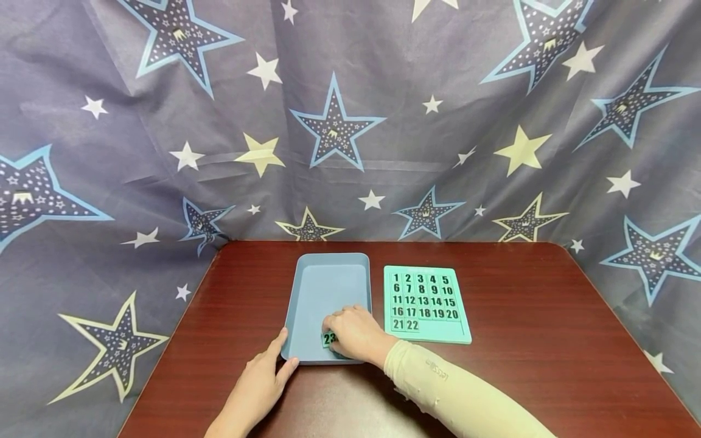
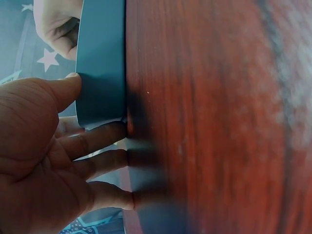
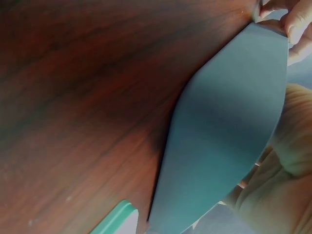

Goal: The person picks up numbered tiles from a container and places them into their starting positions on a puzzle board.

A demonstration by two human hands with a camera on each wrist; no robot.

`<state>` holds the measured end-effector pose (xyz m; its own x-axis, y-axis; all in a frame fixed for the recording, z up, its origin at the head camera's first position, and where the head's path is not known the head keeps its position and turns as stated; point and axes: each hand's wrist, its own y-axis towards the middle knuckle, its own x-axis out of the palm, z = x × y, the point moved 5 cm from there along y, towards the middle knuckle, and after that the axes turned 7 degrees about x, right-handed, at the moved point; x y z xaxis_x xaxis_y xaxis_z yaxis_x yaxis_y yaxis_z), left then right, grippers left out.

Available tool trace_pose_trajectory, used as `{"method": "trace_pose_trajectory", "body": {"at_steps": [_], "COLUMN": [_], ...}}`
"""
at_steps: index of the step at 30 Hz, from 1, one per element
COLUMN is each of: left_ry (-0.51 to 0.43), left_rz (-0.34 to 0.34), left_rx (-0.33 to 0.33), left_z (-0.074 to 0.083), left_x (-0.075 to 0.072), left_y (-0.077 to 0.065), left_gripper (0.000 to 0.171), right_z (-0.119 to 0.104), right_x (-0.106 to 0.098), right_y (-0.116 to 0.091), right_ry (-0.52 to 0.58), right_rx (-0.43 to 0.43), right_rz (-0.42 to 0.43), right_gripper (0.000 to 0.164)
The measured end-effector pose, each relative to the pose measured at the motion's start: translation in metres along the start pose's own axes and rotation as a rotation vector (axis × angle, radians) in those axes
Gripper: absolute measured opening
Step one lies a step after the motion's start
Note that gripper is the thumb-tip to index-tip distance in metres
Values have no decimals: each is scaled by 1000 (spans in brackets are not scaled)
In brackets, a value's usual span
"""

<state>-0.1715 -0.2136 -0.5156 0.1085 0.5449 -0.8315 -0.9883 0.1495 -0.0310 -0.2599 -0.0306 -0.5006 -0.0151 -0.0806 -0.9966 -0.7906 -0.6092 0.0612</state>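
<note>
My right hand [image 1: 356, 333] is down inside the near end of a blue-grey tray [image 1: 331, 283]. Its fingers pinch a small green tile [image 1: 328, 339] marked 23, partly covered by the hand. Around the tray's near left corner, my left hand [image 1: 263, 380] holds on with thumb and fingers on either side. In the left wrist view, the left thumb lies on the wall's rim and several fingers reach down to the table. Right of the tray lies a mint-green number board [image 1: 427, 334], with tiles 1 to 22 set in rows and a bare stretch after 22.
Both the tray and the board rest on a reddish-brown wooden table [image 1: 520, 304]. A grey cloth with stars [image 1: 394, 140] hangs behind the table and along its sides. The tray's raised wall [image 3: 219, 126] stands between the right palm and the tabletop.
</note>
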Motion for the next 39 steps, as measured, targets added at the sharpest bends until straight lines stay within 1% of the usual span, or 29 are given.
{"method": "trace_pose_trajectory", "body": {"at_steps": [3,6,9,12,14,16,18,20,23,24,27,30,32,36,39], "left_ry": [-1,-1,2,2,-3,-10,-16,-16,-14,-15,-11,-6,-4,-6,-5], "left_rz": [0,1,6,7,4,-1,-8,-15,-24,-25,-23,-20,-20,-23,-25], "left_rx": [1,1,0,0,2,1,-1,-4,-5,-4,-4,-3,0,-2,-5], "left_z": [0,0,-1,-1,-2,-2,-2,-3,-3,-3,-3,-3,-3,-3,-3], "left_x": [0,0,0,0,0,0,1,1,2,1,0,-1,0,2,3], "left_y": [-1,-1,-1,-1,-1,-2,-1,-1,-1,0,-1,-1,0,1,1], "left_gripper": [69,69,69,69,69,70,70,71,71,71,71,71,71,72,72], "right_z": [0,2,6,18,31,50,73,100,139,149,169,176,177,174,172], "right_x": [0,-5,-19,-38,-52,-64,-74,-77,-74,-71,-58,-46,-39,-31,-27], "right_y": [0,0,-2,-9,-18,-28,-41,-55,-80,-87,-107,-121,-127,-130,-128], "right_ry": [16,54,121,190,220,233,240,234,214,209,197,207,206,191,186], "right_rx": [-4,-11,-15,-23,-22,-14,4,45,103,125,159,157,142,119,114], "right_rz": [4,16,33,68,104,138,174,193,217,212,175,144,146,159,148], "right_gripper": [30,35,39,43,44,44,44,42,42,42,42,44,43,42,41]}}
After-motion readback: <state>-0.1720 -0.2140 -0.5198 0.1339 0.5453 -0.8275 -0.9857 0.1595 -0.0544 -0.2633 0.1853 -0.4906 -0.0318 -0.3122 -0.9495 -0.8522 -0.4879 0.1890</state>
